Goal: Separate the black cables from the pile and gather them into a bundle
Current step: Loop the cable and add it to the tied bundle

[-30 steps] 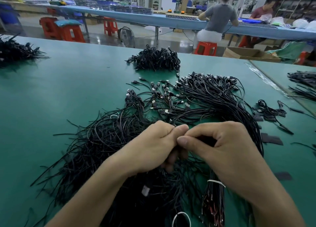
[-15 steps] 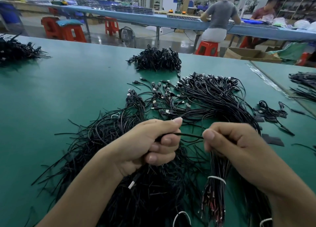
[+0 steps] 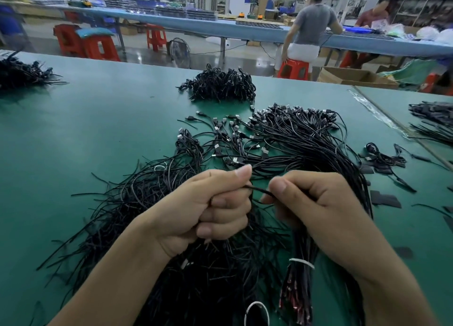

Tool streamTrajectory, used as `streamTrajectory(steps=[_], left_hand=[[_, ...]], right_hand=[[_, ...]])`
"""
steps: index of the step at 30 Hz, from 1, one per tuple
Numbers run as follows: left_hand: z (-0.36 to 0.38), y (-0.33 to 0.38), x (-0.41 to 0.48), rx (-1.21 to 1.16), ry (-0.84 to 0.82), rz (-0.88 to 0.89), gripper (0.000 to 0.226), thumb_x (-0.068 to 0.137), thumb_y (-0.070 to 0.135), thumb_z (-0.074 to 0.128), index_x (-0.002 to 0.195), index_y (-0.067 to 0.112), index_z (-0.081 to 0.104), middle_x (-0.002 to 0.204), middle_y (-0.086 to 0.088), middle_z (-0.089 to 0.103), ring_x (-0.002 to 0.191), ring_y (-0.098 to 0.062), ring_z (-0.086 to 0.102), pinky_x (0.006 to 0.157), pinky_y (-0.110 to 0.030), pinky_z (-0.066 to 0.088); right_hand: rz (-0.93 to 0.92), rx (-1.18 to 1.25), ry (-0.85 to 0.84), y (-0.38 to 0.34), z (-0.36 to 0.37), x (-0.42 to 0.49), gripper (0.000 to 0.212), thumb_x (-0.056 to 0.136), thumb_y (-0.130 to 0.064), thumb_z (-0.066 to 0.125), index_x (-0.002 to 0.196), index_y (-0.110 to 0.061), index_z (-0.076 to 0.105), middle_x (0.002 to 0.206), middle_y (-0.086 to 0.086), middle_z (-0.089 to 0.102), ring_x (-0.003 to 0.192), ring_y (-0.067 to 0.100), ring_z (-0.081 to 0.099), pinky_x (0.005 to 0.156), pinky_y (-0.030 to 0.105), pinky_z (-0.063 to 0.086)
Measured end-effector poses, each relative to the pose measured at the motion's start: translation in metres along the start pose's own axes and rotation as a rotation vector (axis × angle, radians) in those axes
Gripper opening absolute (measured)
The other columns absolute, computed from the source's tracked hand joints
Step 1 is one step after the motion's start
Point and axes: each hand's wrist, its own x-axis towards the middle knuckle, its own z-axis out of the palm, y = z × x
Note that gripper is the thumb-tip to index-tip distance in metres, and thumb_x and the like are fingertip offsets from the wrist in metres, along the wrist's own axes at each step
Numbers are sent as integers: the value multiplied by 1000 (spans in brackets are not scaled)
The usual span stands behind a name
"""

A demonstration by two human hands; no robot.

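Above the near half of the green table [image 3: 98, 129]: left hand [image 3: 203, 210] curled tight round one thin, glossy black cable [image 3: 259, 190], right hand [image 3: 318, 203] pinching the same strand between thumb and forefinger, with a short stretch spanning the gap. Underneath and leftward, sprawling pile [image 3: 147, 203] of black cables, loose ends fanned outward. Directly below the right hand, bundle [image 3: 297, 284] cinched by a white tie [image 3: 302, 263], reddish ends showing.

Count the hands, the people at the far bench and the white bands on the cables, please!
Hands: 2, the left hand and the right hand, both pinching one black cable.
People at the far bench: 2, a person in grey and a person in red.
White bands that show: 3.
Total: 7.
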Motion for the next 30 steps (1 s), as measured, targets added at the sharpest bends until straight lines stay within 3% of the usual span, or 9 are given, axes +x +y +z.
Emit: streamTrajectory(steps=[3, 5, 8, 10, 14, 20, 23, 26, 30], left_hand=[[-2, 0, 4, -49, 242, 7, 52, 96, 41, 54, 49, 25, 39, 42, 10, 29, 34, -5, 29, 37, -18, 23], [-3, -3, 7, -32, 369, 22, 51, 96, 42, 51, 49, 24, 40, 42, 9, 29, 35, -6, 30, 38, -16, 29], [-6, -6, 12, -57, 499, 55, 54, 101, 40, 46, 50, 23, 44, 44, 9, 32, 36, -6, 34, 38, -16, 31], [-7, -8, 17, -128, 601, 94, 54, 101, 40, 46, 50, 22, 45, 44, 8, 32, 37, -7, 36, 38, -17, 31], [1, 0, 28, -272, 679, 254, 50, 103, 37, 43, 57, 19, 45, 45, 8, 32, 40, -6, 31, 40, -16, 31], [-6, 73, 22, -157, 531, 565, 56, 106, 41, 36, 53, 25, 44, 43, 11, 34, 37, -3, 31, 38, -15, 31], [-6, 65, 20, -73, 562, 463, 53, 105, 40, 38, 54, 24, 41, 43, 12, 32, 37, -3, 31, 37, -16, 29], [-6, 45, 20, -43, 579, 344, 55, 104, 39, 41, 51, 24, 43, 42, 11, 32, 36, -3, 33, 37, -15, 30], [-7, 27, 17, 32, 460, 183, 55, 102, 41, 45, 49, 26, 48, 42, 10, 37, 36, -4, 39, 37, -14, 33]], right_hand=[[280, -267, 46, 37, -1, 6, 30, 100, -45, 47, 93, -30, 71, 89, 1, 71, 83, 15, 66, 71, 23, 53], [394, -391, 112, 57, -2, 6, 22, 104, -30, 46, 98, -29, 67, 103, -2, 66, 89, 6, 59, 68, 8, 43], [442, -383, 166, 73, -1, 8, 27, 104, -23, 43, 93, -31, 66, 100, 3, 67, 84, 17, 62, 62, 13, 46], [484, -324, 182, 74, 1, 9, 33, 104, -40, 39, 89, -33, 67, 94, 4, 71, 88, 24, 65, 71, 27, 50], [578, -184, 210, 72, -1, 8, 79, 78, -84, 17, 84, -29, 74, 93, -7, 72, 95, 11, 64, 94, 36, 47], [602, -218, 140, 68, 1, 10, 87, 75, -87, 10, 88, -29, 73, 94, -4, 71, 94, 14, 64, 95, 40, 48], [546, -204, 152, 60, 1, 7, 77, 79, -83, 17, 96, -29, 70, 94, -4, 69, 94, 14, 64, 88, 34, 48], [310, -328, 277, 47, -3, 8, 35, 94, -55, 46, 83, -28, 66, 77, -6, 68, 73, 8, 63, 60, 14, 46], [-76, -315, 412, 21, 2, 9, 9, 94, -41, 56, 102, -44, 60, 101, -21, 60, 97, 0, 57, 78, 8, 43]])
